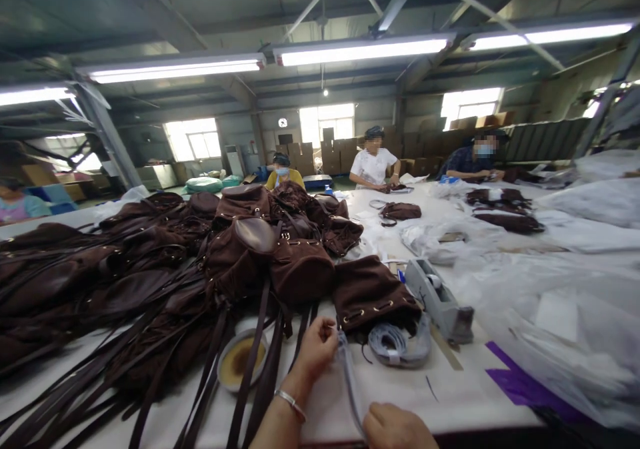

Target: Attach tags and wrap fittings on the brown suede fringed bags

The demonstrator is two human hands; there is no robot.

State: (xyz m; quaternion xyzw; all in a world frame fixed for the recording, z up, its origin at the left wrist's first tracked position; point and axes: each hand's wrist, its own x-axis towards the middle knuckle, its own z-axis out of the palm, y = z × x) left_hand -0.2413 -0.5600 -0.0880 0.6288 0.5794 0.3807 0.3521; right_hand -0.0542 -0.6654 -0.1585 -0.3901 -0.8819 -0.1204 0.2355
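Note:
A long grey strip (pixel 349 375), perhaps plastic-covered, runs between my hands just above the white table (pixel 320 395). My left hand (pixel 320 345), with a bangle at its wrist, pinches the strip's far end beside a brown drawstring bag (pixel 373 292). Closer to me, my right hand (pixel 397 425) is closed in a fist around the near end. A coil of similar grey strip (pixel 389 342) lies to the right of my left hand. Behind that coil stands a grey tape dispenser (pixel 440 302).
Brown bags with long straps (pixel 145 282) are heaped across the left. Between the straps sits a round dish with a yellowish inside (pixel 240 362). Clear plastic bags (pixel 565 322) and a purple piece (pixel 525 385) lie at right. Several people (pixel 375 162) sit across the table.

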